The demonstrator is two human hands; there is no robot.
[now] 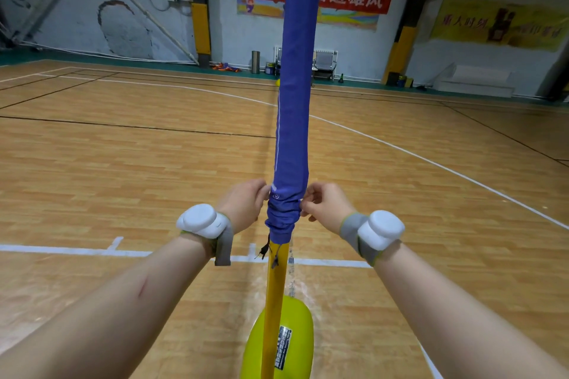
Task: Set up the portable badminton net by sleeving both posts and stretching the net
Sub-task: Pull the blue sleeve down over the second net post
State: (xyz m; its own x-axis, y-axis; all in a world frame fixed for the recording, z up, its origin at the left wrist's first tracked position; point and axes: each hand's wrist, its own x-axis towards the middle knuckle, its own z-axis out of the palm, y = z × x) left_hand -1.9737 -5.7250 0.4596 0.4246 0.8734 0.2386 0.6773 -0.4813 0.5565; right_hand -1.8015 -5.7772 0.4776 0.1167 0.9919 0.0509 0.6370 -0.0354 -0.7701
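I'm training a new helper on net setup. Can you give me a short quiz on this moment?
1. True or false: the sleeve reaches down to the base.
2. What do the left hand and right hand grip? A) the bare post B) the sleeve's bunched lower end C) the base
3. Fill in: the bare post below the sleeve is ___ in colour.
Key: 1 false, bare post shows between them; 2 B; 3 yellow.
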